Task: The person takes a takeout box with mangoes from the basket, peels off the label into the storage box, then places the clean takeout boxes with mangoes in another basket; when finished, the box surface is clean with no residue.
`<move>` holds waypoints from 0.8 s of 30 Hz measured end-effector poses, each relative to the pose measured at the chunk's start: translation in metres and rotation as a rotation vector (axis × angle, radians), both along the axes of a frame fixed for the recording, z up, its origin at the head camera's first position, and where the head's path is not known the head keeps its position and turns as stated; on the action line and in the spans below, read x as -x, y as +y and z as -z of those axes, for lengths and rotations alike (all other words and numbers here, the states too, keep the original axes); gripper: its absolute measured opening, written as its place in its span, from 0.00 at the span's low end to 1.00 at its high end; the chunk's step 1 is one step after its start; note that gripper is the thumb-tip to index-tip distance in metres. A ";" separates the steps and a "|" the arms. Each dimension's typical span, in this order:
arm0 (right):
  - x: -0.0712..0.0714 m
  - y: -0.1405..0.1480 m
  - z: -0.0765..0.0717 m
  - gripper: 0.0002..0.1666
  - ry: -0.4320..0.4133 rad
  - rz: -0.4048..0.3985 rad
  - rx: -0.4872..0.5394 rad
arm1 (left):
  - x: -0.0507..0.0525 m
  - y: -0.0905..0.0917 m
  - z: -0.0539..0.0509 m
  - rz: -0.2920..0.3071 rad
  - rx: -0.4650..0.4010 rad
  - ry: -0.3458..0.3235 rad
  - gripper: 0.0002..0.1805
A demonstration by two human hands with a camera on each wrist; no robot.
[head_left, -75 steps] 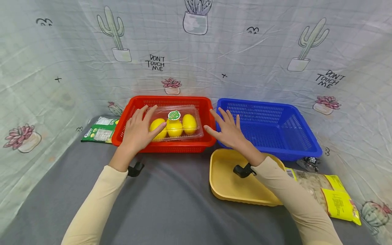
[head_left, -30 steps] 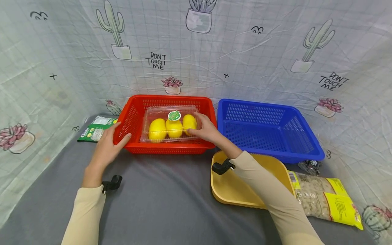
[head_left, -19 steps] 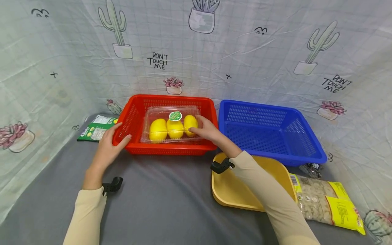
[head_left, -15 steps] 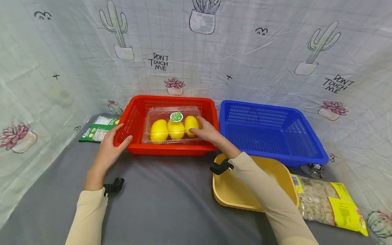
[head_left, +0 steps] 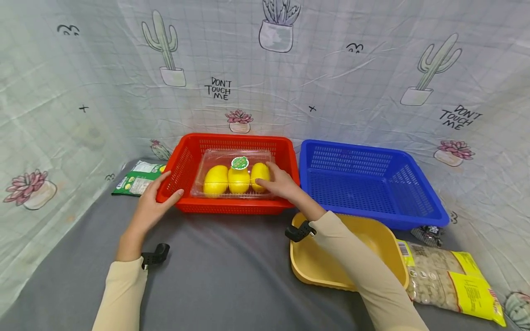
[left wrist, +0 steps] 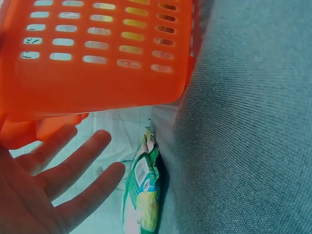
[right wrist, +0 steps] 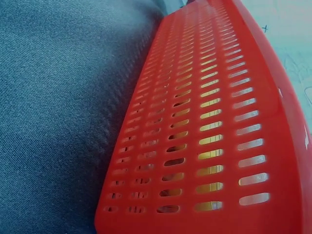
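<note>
A red plastic basket (head_left: 232, 202) stands at the back, left of centre. Inside lies a clear plastic fruit box (head_left: 239, 163) with a green round sticker and 3 oval yellow fruits. My right hand (head_left: 283, 184) grips the box's right end, thumb on the near side and fingers farther back. At the basket's front left corner is my left hand (head_left: 150, 208), its thumb over the front rim. The left wrist view shows straight, spread fingers (left wrist: 78, 153) below the basket's slotted wall (left wrist: 97, 85). The right wrist view shows the basket's front wall (right wrist: 270, 146); my right hand is hidden there.
A blue basket (head_left: 360, 216) stands right of the red one, with a yellow tray (head_left: 323, 257) before it. A yellow-ended bag (head_left: 455, 280) and a black packet (head_left: 428, 236) lie at the right. Left of the red basket lies a green bag (head_left: 141, 177).
Both hands hovered over the red basket at first. The left moved left to the basket's corner; the right came down onto the fruit box's right end. Lately both have hardly moved.
</note>
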State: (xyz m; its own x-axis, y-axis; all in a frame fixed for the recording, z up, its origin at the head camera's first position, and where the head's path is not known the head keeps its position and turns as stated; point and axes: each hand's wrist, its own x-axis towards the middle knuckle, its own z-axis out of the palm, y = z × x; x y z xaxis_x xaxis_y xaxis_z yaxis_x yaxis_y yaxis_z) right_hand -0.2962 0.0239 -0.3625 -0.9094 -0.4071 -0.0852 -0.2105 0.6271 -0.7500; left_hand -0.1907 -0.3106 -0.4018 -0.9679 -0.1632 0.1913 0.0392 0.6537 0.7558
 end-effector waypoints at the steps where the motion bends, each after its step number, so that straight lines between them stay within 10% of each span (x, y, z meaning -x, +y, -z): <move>1: 0.000 0.000 0.000 0.45 -0.005 0.000 0.014 | 0.000 0.000 0.000 0.003 -0.007 -0.006 0.42; 24: 0.000 0.005 0.000 0.52 -0.145 -0.047 0.242 | -0.003 -0.001 0.000 0.001 -0.009 -0.032 0.42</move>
